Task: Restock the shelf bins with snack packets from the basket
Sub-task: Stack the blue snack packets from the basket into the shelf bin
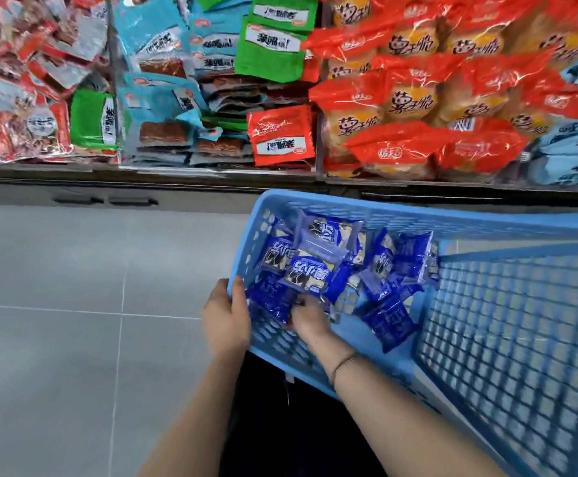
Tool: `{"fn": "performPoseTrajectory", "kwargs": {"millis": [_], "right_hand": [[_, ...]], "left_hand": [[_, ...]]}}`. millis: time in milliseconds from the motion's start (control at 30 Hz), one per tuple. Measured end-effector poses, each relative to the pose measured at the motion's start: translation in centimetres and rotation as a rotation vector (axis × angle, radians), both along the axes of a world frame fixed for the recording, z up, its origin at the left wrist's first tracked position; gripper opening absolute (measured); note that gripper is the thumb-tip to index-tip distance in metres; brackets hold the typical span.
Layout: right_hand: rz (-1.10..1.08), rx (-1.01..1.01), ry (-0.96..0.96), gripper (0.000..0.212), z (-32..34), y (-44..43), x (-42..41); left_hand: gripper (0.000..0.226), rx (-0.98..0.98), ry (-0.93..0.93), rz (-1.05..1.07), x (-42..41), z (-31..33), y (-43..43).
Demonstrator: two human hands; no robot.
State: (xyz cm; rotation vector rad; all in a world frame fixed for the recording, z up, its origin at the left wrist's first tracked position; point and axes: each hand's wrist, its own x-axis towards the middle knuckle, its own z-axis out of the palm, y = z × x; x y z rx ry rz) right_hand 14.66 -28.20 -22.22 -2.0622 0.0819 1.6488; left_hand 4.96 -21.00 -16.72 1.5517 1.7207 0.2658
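A light blue plastic basket (418, 218) is tilted toward me, and several dark blue snack packets (389, 266) lie piled in its near left corner. My left hand (225, 318) grips the basket's left rim, thumb over the edge. My right hand (308, 316) is inside the basket, fingers curled round a blue packet (306, 271) at the front of the pile. Above the basket stand the shelf bins (219, 168), full of packets.
The left bin holds red and white packets (29, 129), the middle one teal, green and red packets (280, 136), the right one orange-red bags (411, 105); pale blue bags (573, 156) fill the far right. Grey floor tiles (74, 287) spread to the left.
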Motion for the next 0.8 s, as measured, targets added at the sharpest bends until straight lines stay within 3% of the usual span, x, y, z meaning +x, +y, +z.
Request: {"fn": "performPoseTrajectory", "kwargs": {"millis": [67,200,367,533,600,700,800], "right_hand": [[0.05,0.123,-0.071,0.03,1.2,-0.8,-0.2],[0.354,0.256,-0.258,0.063,2.5,-2.1,0.2],[0.594,0.363,-0.531,0.047,1.6,-1.2,1.6],[0.425,0.5,-0.483,0.025,1.8,-1.3,3.4],[0.209,0.46,-0.348,0.007,2.7,-2.3,4.1],[-0.186,0.355,-0.096,0.021,4.2,-3.3,5.2],[-0.359,0.354,0.072,0.023,5.8,-3.7,6.3]], "left_hand": [[0.037,-0.011,-0.006,0.01,0.1,0.0,0.1],[0.035,-0.011,-0.016,0.014,0.2,0.0,0.1],[0.036,0.0,-0.029,0.014,0.2,0.4,0.1],[0.024,-0.025,-0.021,-0.04,0.3,0.6,0.0],[0.047,0.059,-0.009,-0.144,0.3,1.0,-0.1],[0.061,0.296,-0.015,-0.419,0.4,1.8,0.2],[0.067,0.276,-0.102,-0.534,1.3,2.5,-0.4]]}}
